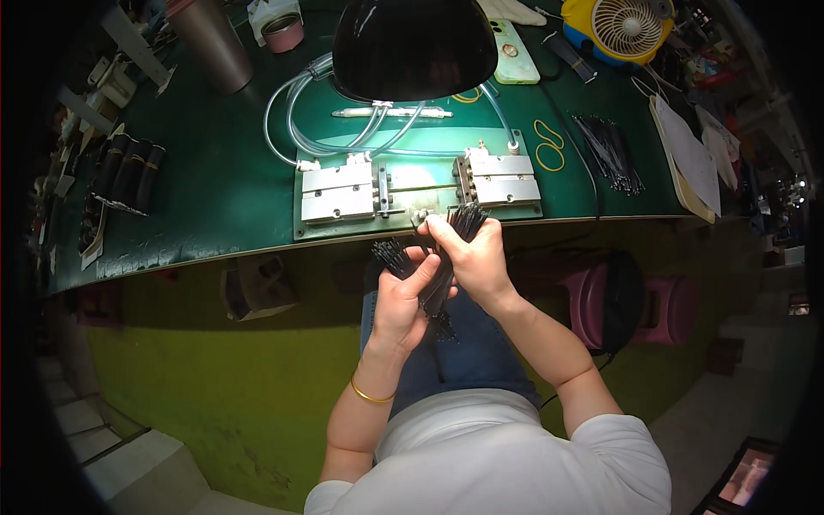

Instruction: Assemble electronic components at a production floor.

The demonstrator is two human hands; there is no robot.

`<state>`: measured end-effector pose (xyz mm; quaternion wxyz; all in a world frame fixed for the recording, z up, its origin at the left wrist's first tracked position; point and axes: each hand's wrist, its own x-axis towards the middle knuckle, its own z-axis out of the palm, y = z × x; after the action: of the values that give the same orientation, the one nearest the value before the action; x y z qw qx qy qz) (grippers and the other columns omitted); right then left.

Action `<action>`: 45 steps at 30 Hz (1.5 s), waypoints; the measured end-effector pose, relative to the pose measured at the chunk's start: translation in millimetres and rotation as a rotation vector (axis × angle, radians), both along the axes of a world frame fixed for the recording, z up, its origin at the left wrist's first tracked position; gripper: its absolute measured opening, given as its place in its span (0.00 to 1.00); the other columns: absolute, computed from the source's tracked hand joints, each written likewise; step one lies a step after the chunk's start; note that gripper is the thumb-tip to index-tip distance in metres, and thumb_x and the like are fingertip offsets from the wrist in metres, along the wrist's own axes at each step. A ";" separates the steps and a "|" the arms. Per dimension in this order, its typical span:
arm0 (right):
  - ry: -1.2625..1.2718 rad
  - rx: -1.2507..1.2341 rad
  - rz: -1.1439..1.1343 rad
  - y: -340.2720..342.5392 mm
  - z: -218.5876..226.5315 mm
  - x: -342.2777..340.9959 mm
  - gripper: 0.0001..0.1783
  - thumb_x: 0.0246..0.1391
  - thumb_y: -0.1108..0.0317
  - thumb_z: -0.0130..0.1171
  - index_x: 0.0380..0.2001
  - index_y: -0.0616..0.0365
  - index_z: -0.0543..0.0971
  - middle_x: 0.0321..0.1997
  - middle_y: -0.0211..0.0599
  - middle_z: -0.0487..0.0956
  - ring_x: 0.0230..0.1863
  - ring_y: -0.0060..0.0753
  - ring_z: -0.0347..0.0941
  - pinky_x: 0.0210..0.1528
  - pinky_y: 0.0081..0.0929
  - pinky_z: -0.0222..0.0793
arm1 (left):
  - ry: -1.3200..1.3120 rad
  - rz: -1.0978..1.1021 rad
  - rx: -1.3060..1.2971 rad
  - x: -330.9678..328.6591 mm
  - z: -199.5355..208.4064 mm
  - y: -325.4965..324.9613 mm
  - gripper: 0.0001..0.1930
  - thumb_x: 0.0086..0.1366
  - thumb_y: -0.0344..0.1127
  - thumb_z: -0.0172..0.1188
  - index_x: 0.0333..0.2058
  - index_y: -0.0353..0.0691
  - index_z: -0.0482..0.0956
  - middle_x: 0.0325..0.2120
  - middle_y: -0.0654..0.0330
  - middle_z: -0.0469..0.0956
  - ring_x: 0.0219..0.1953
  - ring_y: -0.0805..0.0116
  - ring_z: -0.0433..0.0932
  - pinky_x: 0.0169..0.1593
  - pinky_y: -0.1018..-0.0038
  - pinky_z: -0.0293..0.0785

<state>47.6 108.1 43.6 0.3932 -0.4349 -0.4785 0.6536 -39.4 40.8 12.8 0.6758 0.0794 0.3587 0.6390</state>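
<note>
Over my lap, just off the bench's front edge, both hands grip thin black strips that look like wires or cable pieces. My left hand (405, 296) is wrapped round a bundle of black strips (436, 296) whose ends stick out above and below the fist. Close beside it on the right, my right hand (472, 256) is closed on another bunch of black strips (468, 221), thumb and fingertip pinched together at its left side. Right behind the hands is a metal fixture with a left silver block (337, 192) and a right silver block (503, 179) on a base plate (412, 225).
A black lamp shade (415, 47) hangs over the fixture, with clear air tubes (296, 120) behind. Loose black strips (607, 153), a yellow rubber band (549, 156) and a clipboard (687, 159) lie right. Tied black bundles (129, 172) lie left. A pink stool (588, 300) stands below.
</note>
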 end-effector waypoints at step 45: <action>-0.028 0.133 0.009 -3.4 0.2 0.7 0.11 0.47 0.67 0.56 0.19 0.65 0.77 0.14 0.30 0.74 0.13 0.15 0.66 0.13 0.14 0.60 | -0.112 -0.095 0.068 -5.0 -0.1 0.9 0.05 0.56 0.30 0.55 0.30 0.36 0.69 0.25 0.59 0.73 0.25 0.70 0.75 0.29 0.74 0.77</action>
<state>48.3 104.8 43.8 0.4115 -0.4148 -0.5281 0.6162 -44.4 41.7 12.7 0.7212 0.0832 0.2942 0.6216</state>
